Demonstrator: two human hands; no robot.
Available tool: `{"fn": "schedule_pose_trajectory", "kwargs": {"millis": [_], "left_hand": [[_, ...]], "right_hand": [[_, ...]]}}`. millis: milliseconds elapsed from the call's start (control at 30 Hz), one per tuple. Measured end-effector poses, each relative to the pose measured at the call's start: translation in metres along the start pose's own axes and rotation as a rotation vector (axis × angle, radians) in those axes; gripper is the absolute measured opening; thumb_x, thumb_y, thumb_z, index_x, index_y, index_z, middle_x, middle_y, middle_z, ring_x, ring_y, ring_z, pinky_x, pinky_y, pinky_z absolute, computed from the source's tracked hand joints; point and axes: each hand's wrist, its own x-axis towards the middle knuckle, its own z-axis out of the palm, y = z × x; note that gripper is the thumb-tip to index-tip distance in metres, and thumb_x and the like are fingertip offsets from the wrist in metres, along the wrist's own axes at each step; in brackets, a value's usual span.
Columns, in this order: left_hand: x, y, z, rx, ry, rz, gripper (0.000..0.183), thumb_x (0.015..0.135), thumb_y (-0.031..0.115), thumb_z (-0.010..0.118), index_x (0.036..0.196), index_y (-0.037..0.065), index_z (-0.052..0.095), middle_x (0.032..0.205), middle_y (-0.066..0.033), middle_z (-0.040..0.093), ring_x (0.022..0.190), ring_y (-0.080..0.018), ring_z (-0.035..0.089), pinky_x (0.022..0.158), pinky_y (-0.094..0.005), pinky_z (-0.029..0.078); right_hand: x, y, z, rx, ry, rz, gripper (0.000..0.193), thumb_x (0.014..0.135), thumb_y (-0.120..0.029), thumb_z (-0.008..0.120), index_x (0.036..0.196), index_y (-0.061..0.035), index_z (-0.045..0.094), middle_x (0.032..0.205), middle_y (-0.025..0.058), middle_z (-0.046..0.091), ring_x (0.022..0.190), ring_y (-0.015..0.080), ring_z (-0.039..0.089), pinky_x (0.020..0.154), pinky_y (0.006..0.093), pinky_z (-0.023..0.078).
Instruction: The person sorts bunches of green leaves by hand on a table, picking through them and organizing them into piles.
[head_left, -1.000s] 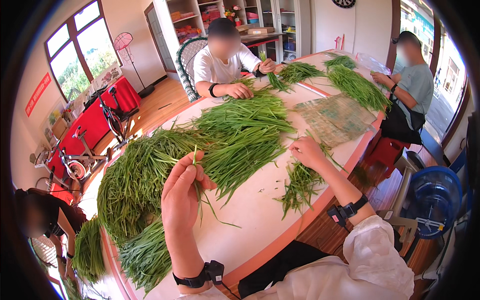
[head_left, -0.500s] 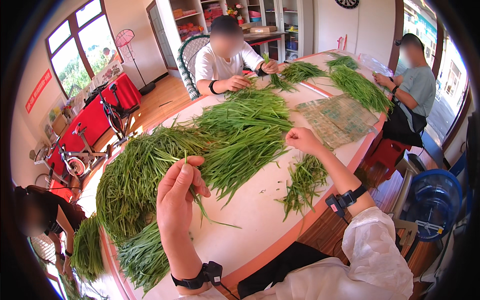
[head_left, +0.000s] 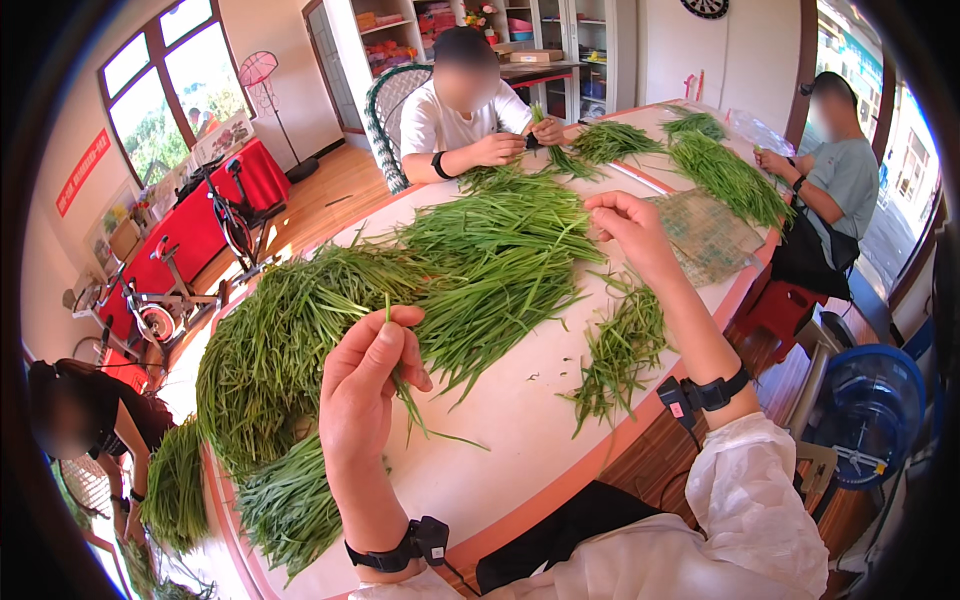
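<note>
A few thin garlic chives hang from my left hand, pinched between thumb and forefinger, their tips trailing over the table. My right hand is at the right end of a big pile of garlic chives, with its thumb and fingertips together; whether a stalk is between them I cannot make out. Left of that pile lies a darker, tangled heap of chives. Close to my left forearm rests another bundle of chives. Below my right hand is a small loose heap of trimmings.
A pale table with a pink border carries it all. Across it a person in white handles chives; another sits at the far right. A third bends at the left. A patterned sheet and a blue tub are to the right.
My right hand has moved up and slightly right, to the pile's right end. The left keeps its pinch on the chives. The whole view has shifted slightly.
</note>
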Motion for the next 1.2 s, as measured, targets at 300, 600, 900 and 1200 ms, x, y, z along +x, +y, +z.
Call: {"fn": "schedule_pose_trajectory", "kwargs": {"millis": [300,600,900,1200], "left_hand": [[-0.001,0.002,-0.001,0.044,-0.006,-0.012,0.024,0.09,0.017,0.048,0.103,-0.002,0.055,0.072,-0.0031,0.052,0.058,-0.0117,0.049,0.056,-0.0258,0.043],[-0.002,0.0,-0.002,0.022,-0.013,-0.017,0.024,0.09,0.016,0.049,0.103,-0.003,0.056,0.072,-0.003,0.054,0.059,-0.0115,0.05,0.056,-0.0228,0.043],[-0.001,0.0,0.001,0.047,-0.012,-0.015,0.022,0.089,0.015,0.05,0.102,-0.002,0.057,0.071,-0.0029,0.054,0.059,-0.0113,0.05,0.056,-0.0232,0.044],[-0.001,-0.003,-0.001,0.044,-0.01,-0.014,0.022,0.089,0.016,0.051,0.1,-0.002,0.057,0.071,-0.0025,0.053,0.059,-0.0109,0.05,0.055,-0.0231,0.043]], "right_hand": [[-0.02,-0.041,-0.036,0.191,0.205,-0.14,0.015,0.083,-0.01,0.053,0.093,-0.0014,0.061,0.076,-0.0012,0.056,0.068,0.0056,0.05,0.061,0.0203,0.042],[-0.052,0.011,-0.058,-0.058,0.108,0.131,0.015,0.082,-0.011,0.051,0.09,-0.0026,0.061,0.07,-0.0007,0.053,0.067,0.007,0.05,0.06,0.0227,0.041],[-0.059,0.068,-0.051,-0.857,-0.162,0.182,0.014,0.075,-0.012,0.058,0.084,-0.0029,0.064,0.08,0.0128,0.063,0.072,0.0277,0.059,0.064,0.0356,0.046],[-0.049,0.079,-0.003,-0.632,-0.504,-0.021,0.019,0.073,-0.017,0.06,0.087,-0.0055,0.064,0.082,0.0104,0.063,0.079,0.0274,0.057,0.072,0.0376,0.045]]}}
